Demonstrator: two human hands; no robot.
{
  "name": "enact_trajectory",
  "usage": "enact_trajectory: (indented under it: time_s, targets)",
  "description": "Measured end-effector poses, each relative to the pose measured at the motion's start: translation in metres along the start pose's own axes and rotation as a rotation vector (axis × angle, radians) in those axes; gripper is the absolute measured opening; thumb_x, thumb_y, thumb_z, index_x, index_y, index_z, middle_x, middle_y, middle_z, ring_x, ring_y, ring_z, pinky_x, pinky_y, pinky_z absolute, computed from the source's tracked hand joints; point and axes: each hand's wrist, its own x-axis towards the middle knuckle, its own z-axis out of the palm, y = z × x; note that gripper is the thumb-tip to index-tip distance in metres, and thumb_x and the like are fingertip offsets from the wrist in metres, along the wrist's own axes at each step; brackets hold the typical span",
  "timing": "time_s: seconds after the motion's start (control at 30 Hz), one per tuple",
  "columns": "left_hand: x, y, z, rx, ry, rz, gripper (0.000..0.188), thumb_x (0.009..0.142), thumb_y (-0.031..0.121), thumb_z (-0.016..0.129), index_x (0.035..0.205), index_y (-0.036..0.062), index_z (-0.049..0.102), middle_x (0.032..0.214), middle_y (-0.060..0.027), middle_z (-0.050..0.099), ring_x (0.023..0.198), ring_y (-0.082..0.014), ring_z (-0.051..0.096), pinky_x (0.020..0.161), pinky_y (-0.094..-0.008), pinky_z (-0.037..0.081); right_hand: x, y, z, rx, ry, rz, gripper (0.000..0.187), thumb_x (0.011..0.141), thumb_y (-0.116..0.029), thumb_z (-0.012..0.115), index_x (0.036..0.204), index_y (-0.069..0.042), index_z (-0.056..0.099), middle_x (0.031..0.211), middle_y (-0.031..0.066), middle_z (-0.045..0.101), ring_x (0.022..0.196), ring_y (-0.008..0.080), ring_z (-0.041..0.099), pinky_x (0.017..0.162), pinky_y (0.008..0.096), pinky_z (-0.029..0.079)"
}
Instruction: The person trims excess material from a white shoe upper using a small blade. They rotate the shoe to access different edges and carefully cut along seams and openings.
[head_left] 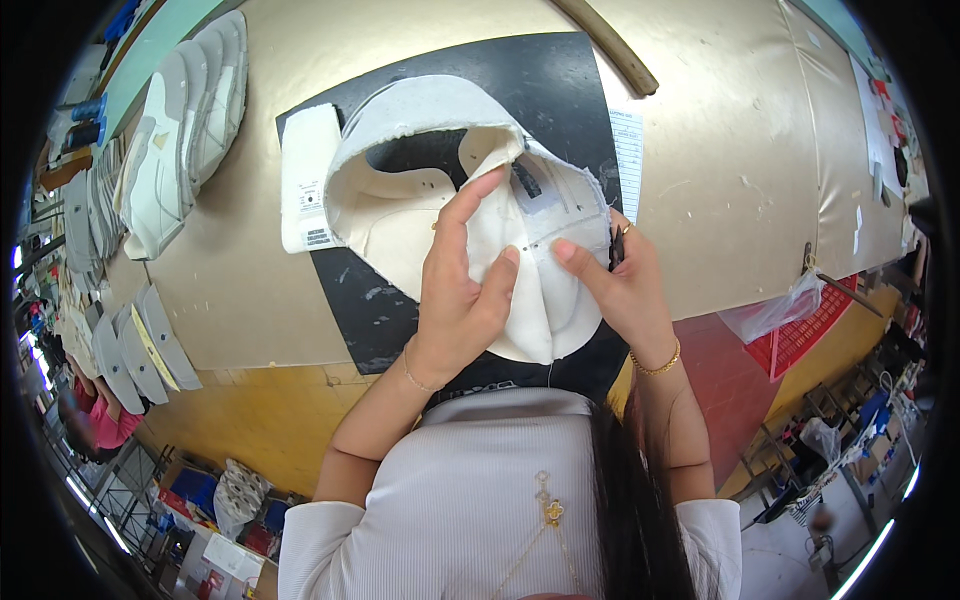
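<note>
A cream and pale grey shoe upper (430, 110), its lining turned toward me, is held up above a black mat (350, 290). My left hand (465, 290) grips it near the middle, thumb on the lining and index finger reaching up along a seam. With thumb pressed on its right part, my right hand (630, 285) pinches the upper too. A small dark tool (616, 248), perhaps thread snips, sits within the right hand's fingers; most of it is hidden. Beside the upper, a white padded tongue piece (308, 180) with a printed label lies partly on the mat.
Stacked shoe uppers (190, 120) lie at the far left, with grey cut pieces (130, 345) nearer. A wooden stick (610, 45) rests at the back. A printed sheet (627, 160) shows beyond the mat's right edge. A red perforated tray (805, 325) and clear plastic bag (770, 315) are at right.
</note>
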Motion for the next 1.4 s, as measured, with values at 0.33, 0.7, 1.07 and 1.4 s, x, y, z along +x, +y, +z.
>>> enact_trajectory:
  time_s: [0.33,0.7,1.07,1.4]
  targets:
    - [0.021,0.011,0.002,0.315,-0.215,-0.111,0.036,0.086,0.001,0.058,0.123,0.0019,0.059,0.111,-0.0163,0.060,0.089,-0.0226,0.061,0.070,-0.0289,0.046,0.013,-0.003,-0.016,-0.443,0.057,-0.047,0.034,0.084,-0.022,0.077,0.099,0.005,0.063,0.075,0.0128,0.064,0.064,0.0170,0.059,0.059,0.0297,0.048]
    - [0.030,-0.003,0.021,0.329,-0.054,-0.061,0.031,0.088,0.007,0.062,0.119,0.0018,0.058,0.111,-0.0161,0.066,0.082,-0.0273,0.065,0.074,-0.0338,0.048,0.002,-0.022,-0.015,-0.362,0.334,-0.107,0.029,0.088,-0.015,0.070,0.108,0.003,0.060,0.087,0.0101,0.059,0.070,0.0163,0.056,0.062,0.0276,0.046]
    - [0.029,-0.010,0.025,0.297,-0.042,0.068,0.055,0.089,0.006,0.058,0.141,0.0009,0.042,0.128,-0.0239,0.058,0.117,-0.0367,0.058,0.100,-0.0376,0.043,-0.020,-0.011,0.021,-0.003,0.172,0.042,0.019,0.098,-0.007,0.057,0.113,0.005,0.055,0.087,0.0072,0.064,0.070,0.0127,0.068,0.065,0.0245,0.056]
    - [0.037,0.007,0.017,0.522,-0.188,-0.103,0.059,0.086,0.009,0.060,0.141,-0.0003,0.042,0.118,-0.0285,0.060,0.102,-0.0422,0.060,0.088,-0.0434,0.048,-0.006,-0.019,0.009,-0.201,0.122,0.198,0.016,0.092,-0.011,0.066,0.097,0.004,0.061,0.074,0.0032,0.062,0.055,0.0065,0.061,0.046,0.0205,0.047]
